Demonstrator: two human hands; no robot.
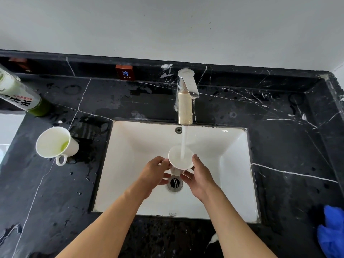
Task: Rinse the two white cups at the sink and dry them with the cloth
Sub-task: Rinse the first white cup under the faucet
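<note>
A white cup (176, 161) is held upright over the white sink (134, 142), under the water running from the chrome tap (185, 97). My left hand (155, 174) grips its left side and my right hand (199, 175) grips its right side. The stream falls into the cup's mouth. A second white cup (55, 142) with a handle stands on the black counter left of the sink, with a little green liquid inside. A blue cloth (332, 231) lies on the counter at the right edge.
The sink drain (175, 183) sits just below my hands. A green and white bottle (20, 94) stands at the far left. A red "COLD" label (124, 72) is on the back ledge. The black marble counter (288, 146) is wet with splashes.
</note>
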